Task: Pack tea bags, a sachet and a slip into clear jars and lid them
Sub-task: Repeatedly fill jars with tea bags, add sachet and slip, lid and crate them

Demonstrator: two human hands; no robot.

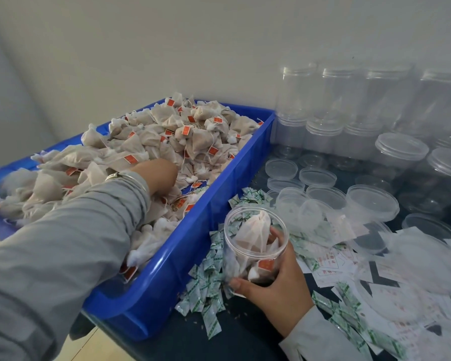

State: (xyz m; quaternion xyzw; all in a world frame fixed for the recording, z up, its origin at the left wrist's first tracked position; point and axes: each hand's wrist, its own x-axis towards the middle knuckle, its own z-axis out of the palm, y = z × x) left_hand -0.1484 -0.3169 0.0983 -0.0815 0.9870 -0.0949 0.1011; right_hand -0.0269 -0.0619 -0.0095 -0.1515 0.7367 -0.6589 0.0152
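Jar (254, 246) of clear plastic, lidless, held tilted at about five o'clock beside the blue crate (167, 277).

Its walls show several pale gauzy tea bags with red tags inside, one poking up at the mouth. The right hand (276, 280) wraps round it, thumb low on the near side, fingertips at the rim. The left hand (156, 175) reaches into the tea bags (193, 136) heaped in the crate at ten o'clock; its fingers are buried, so their grip cannot be told. Green-and-white sachets (206, 282) lie around the jar, loose clear lids (318, 177) at two o'clock, printed slips (333, 264) at three o'clock.
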